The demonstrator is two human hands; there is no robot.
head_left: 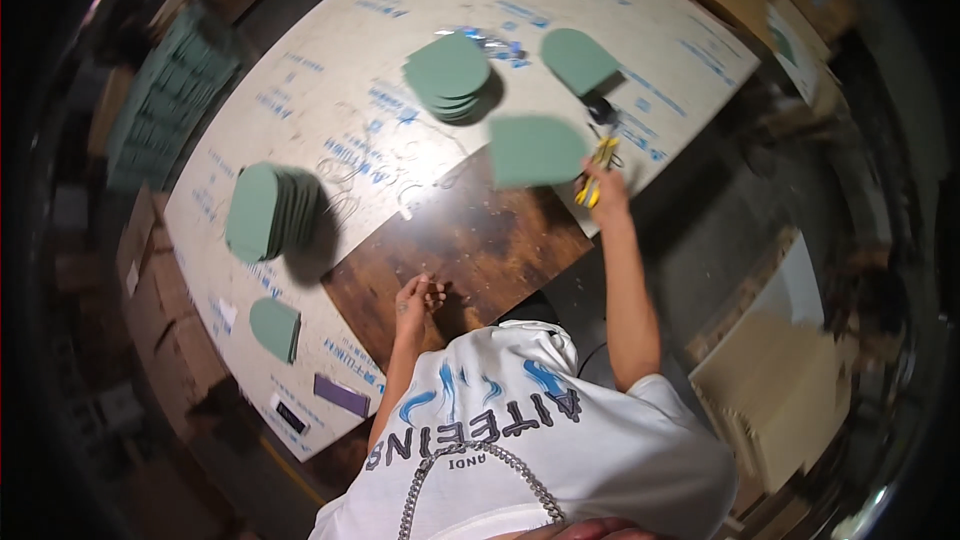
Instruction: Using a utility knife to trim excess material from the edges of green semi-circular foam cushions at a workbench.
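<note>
My right hand (608, 196) is closed around a yellow-and-black hand tool (604, 152), its dark tip pointing away from me; its exact kind is not clear. Right beside these fingers is the edge of a green panel with one rounded end (538, 152), which reaches over the far part of a brown wood-patterned board (460, 250). Whether the fingers also grip the panel, I cannot tell. Over the board's near left part, my left hand (417, 302) has its fingers curled in toward the thumb. Anything inside them is too small to make out.
Green rounded panels stand in stacks at the table's far middle (447, 75) and left (268, 212). Others lie at the far right (578, 60) and near left (275, 328). A purple strip (341, 394) lies near the front left edge. Cardboard boxes (170, 310) flank the table.
</note>
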